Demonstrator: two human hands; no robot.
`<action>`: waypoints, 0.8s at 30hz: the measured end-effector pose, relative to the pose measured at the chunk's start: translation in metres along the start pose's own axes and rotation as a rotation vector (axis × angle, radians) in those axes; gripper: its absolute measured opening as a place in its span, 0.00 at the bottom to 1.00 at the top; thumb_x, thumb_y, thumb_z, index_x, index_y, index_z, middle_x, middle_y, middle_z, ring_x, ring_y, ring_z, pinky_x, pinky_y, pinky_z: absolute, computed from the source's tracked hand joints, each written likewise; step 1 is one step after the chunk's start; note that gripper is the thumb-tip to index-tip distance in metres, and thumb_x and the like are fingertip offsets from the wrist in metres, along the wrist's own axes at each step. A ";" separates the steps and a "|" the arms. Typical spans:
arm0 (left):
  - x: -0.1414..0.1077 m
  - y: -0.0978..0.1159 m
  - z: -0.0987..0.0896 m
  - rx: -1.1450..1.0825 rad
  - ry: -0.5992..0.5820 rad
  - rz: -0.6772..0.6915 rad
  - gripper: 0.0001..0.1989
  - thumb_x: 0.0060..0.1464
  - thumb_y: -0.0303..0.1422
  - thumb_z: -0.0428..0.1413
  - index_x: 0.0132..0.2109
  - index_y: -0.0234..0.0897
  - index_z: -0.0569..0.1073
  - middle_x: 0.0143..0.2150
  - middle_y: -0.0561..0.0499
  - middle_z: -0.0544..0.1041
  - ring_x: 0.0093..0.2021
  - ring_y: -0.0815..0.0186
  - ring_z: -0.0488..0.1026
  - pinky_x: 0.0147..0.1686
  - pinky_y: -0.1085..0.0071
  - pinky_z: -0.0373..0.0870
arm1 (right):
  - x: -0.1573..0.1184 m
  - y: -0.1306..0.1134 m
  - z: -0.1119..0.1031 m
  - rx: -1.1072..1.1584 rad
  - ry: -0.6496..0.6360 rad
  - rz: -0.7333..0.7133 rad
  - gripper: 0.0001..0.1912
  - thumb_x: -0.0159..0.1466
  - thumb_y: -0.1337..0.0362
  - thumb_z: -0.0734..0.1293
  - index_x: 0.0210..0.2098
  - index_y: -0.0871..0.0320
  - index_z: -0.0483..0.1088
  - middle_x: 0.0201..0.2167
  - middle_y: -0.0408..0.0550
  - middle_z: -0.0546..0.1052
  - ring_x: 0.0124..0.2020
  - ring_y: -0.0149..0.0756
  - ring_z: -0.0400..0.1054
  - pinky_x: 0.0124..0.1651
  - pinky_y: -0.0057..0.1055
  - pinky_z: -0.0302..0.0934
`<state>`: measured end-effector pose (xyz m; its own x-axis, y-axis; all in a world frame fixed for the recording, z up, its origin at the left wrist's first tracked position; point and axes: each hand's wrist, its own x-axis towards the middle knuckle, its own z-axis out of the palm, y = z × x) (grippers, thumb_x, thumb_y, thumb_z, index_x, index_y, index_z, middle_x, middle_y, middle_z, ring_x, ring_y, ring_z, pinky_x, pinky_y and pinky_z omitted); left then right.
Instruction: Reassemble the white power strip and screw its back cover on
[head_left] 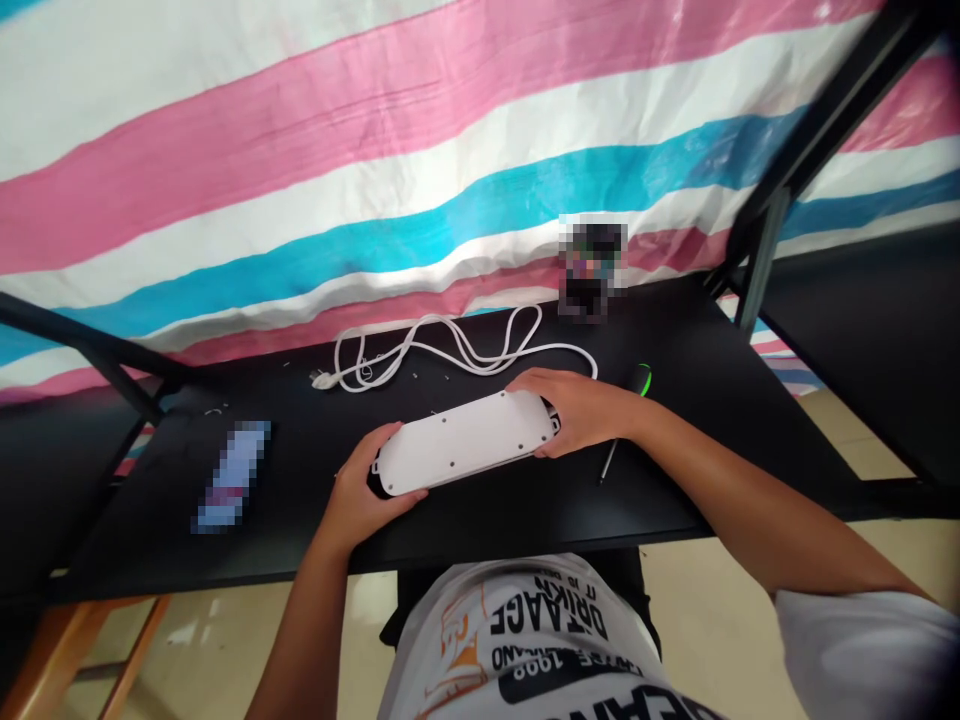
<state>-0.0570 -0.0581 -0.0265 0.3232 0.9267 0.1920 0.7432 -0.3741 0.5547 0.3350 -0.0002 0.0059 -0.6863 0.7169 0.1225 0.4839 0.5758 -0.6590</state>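
Note:
A long white power strip with rounded ends lies between my hands, its flat side with several dark screws facing up. My left hand is wrapped round its left end, thumb along the near edge. Round the right end, my right hand has its fingers on the far edge and thumb on the near edge. A white cable loops behind the strip to a plug at the left. Beyond my right wrist is a screwdriver with a black and green handle, its shaft partly hidden by my arm.
On the black table, a blurred phone-like object lies left and a pixelated dark object stands at the back. Small screws lie behind the strip. Black metal frame posts flank the table before a striped sheet.

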 end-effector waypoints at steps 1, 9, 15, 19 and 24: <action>0.000 0.001 0.000 -0.002 0.002 -0.004 0.44 0.47 0.45 0.70 0.68 0.42 0.64 0.66 0.40 0.69 0.65 0.47 0.68 0.66 0.49 0.64 | 0.000 0.000 0.000 -0.001 -0.003 0.004 0.42 0.51 0.57 0.78 0.63 0.52 0.64 0.60 0.52 0.71 0.59 0.49 0.68 0.61 0.42 0.63; 0.001 0.004 0.002 -0.029 0.012 0.004 0.45 0.46 0.47 0.71 0.68 0.43 0.65 0.66 0.41 0.69 0.65 0.48 0.69 0.67 0.51 0.64 | -0.001 -0.002 0.002 -0.043 -0.018 0.016 0.43 0.52 0.56 0.78 0.64 0.52 0.63 0.63 0.52 0.70 0.61 0.50 0.68 0.61 0.43 0.64; 0.000 0.003 0.001 -0.052 0.034 0.038 0.44 0.47 0.46 0.71 0.68 0.43 0.65 0.67 0.42 0.69 0.66 0.49 0.68 0.67 0.52 0.64 | -0.002 -0.008 0.000 -0.079 -0.001 0.052 0.43 0.50 0.56 0.78 0.63 0.51 0.65 0.63 0.50 0.71 0.61 0.50 0.68 0.60 0.42 0.65; 0.000 0.003 0.001 -0.060 0.025 0.039 0.45 0.46 0.46 0.71 0.68 0.43 0.65 0.67 0.42 0.69 0.67 0.49 0.67 0.68 0.53 0.63 | -0.002 -0.009 0.001 -0.094 -0.015 0.073 0.43 0.50 0.56 0.78 0.63 0.52 0.65 0.62 0.51 0.71 0.59 0.51 0.70 0.60 0.44 0.66; 0.001 0.004 0.004 -0.048 0.015 0.050 0.45 0.47 0.47 0.71 0.69 0.43 0.65 0.67 0.42 0.69 0.67 0.49 0.67 0.68 0.53 0.63 | -0.002 -0.012 0.002 -0.121 -0.036 0.075 0.44 0.51 0.57 0.79 0.64 0.52 0.64 0.63 0.52 0.70 0.60 0.52 0.69 0.61 0.46 0.66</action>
<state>-0.0520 -0.0587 -0.0273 0.3507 0.9073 0.2322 0.6969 -0.4184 0.5825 0.3296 -0.0094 0.0115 -0.6639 0.7462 0.0481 0.5950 0.5662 -0.5704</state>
